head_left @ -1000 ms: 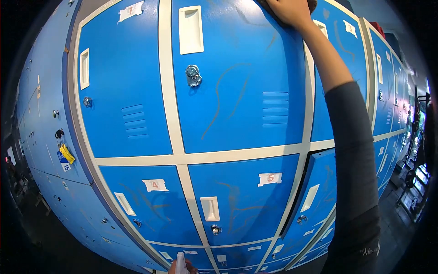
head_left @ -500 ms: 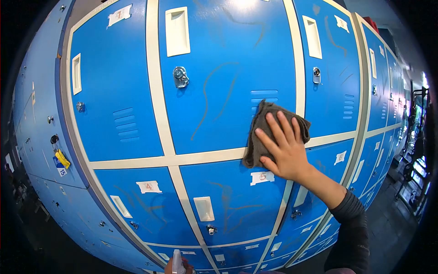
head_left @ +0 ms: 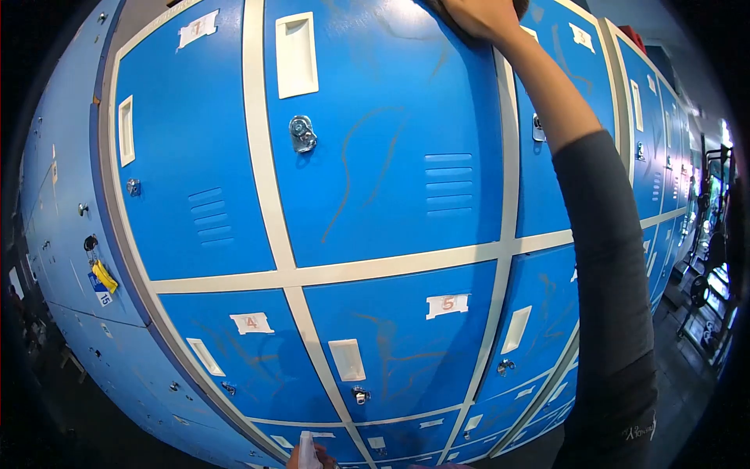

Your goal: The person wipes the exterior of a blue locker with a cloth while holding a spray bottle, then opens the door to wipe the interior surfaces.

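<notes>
My right hand (head_left: 486, 17) is at the top edge of the view, pressing a dark grey cloth (head_left: 455, 22) to the upper right of a blue locker door (head_left: 391, 180). The fingers and most of the cloth are cut off or hidden. Curved dark smears mark this door, which has a metal lock (head_left: 302, 134) and a white recessed handle (head_left: 298, 56). At the bottom edge, my left hand (head_left: 325, 461) is closed around a spray bottle (head_left: 308, 450), of which only the whitish top shows.
Smeared lockers labelled 4 (head_left: 251, 323) and 5 (head_left: 447, 306) lie below. Pale blue lockers (head_left: 58, 258) stand at left, one with a yellow key tag (head_left: 103, 277). More lockers run back to the right, near gym equipment (head_left: 707, 289). My right sleeve (head_left: 613, 313) covers part of the doors.
My right hand and the cloth have moved up from the door's lower right corner, past the vents, to its top. My left hand and the spray bottle stay low, nearly unchanged.
</notes>
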A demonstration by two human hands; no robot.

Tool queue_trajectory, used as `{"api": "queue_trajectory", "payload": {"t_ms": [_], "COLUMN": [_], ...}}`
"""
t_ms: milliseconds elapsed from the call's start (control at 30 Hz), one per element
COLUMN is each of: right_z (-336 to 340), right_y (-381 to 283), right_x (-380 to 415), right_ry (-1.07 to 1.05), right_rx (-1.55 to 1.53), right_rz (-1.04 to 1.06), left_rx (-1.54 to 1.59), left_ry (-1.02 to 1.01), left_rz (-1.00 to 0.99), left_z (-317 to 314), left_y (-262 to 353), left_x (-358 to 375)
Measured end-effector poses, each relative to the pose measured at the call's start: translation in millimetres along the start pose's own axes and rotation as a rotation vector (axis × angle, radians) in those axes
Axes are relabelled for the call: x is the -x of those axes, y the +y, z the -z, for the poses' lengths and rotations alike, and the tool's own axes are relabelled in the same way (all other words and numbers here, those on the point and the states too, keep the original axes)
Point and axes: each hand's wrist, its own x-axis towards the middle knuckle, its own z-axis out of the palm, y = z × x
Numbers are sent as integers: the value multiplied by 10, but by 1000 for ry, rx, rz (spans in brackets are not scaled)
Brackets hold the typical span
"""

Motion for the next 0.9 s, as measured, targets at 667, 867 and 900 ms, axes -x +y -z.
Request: {"api": "queue_trajectory", "payload": {"t_ms": [667,867,900], "right_z": [1126,481,329], "right_y": [-1632,-1437,-1389], "right_x": [2219,1161,940], "right_ry": [-613,-173,-105], "right_rx": [-457,-319,-286], "right_rz": [457,255,241], "left_rx": [-732,-680,-676], "left_ry": [-114,-132,-122], "left_rz": [-391,-321,-321], "left_z": [-47,4,-4], "left_y": [168,141,154], "left_x": [15,29,50]}}
